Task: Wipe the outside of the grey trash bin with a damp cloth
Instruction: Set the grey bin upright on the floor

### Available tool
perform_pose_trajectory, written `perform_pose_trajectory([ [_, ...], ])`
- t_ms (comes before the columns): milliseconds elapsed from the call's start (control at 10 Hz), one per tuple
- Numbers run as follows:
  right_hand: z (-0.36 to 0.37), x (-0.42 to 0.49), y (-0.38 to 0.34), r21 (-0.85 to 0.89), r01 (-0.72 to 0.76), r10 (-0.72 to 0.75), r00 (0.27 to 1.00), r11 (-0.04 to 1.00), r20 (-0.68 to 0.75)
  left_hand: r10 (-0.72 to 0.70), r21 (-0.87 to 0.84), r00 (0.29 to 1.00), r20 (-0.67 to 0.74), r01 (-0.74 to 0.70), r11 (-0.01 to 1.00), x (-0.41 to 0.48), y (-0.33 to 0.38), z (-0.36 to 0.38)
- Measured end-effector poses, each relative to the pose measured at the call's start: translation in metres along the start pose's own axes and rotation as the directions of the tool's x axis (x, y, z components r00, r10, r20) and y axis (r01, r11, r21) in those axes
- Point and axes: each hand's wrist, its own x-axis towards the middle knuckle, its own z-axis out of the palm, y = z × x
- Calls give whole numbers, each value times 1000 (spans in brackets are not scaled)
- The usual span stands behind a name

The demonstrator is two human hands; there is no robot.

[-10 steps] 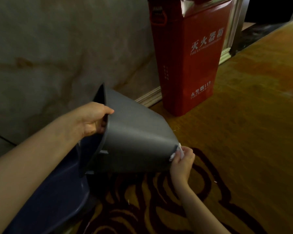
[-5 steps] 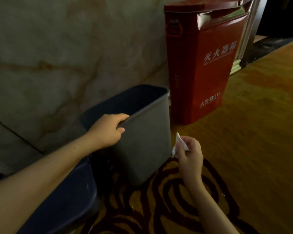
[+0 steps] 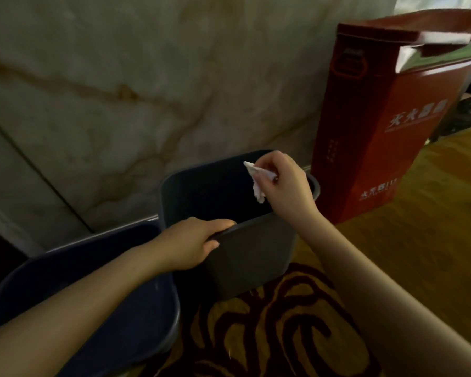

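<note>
The grey trash bin (image 3: 250, 257) stands upright on the patterned carpet, close to the marble wall. My left hand (image 3: 193, 243) grips its near rim, fingers curled over the edge. Above the bin's dark open mouth, my right hand (image 3: 286, 183) pinches a small crumpled white cloth (image 3: 257, 183), which hangs down from the fingers toward the inside of the bin.
A dark blue basin (image 3: 98, 300) sits at lower left, touching the bin's left side. A tall red fire-extinguisher box (image 3: 392, 126) stands just right of the bin against the wall (image 3: 120, 91). Carpet (image 3: 283, 327) covers the floor in front and to the right.
The bin went from tipped on its side to upright. My right hand rose with the cloth from the bin's bottom corner to above its mouth. My left hand kept hold of the rim.
</note>
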Motion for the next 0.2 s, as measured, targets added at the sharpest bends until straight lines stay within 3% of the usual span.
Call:
perform_pose_trajectory([
  [100,25,32,8,-112,-70,91,977,991,192,15,-78,1000,3,-15,997,-8,3,0],
  [200,48,46,16,-313,-159,279,879,936,388,-127,-234,942,-309,54,971,-16,2,-16],
])
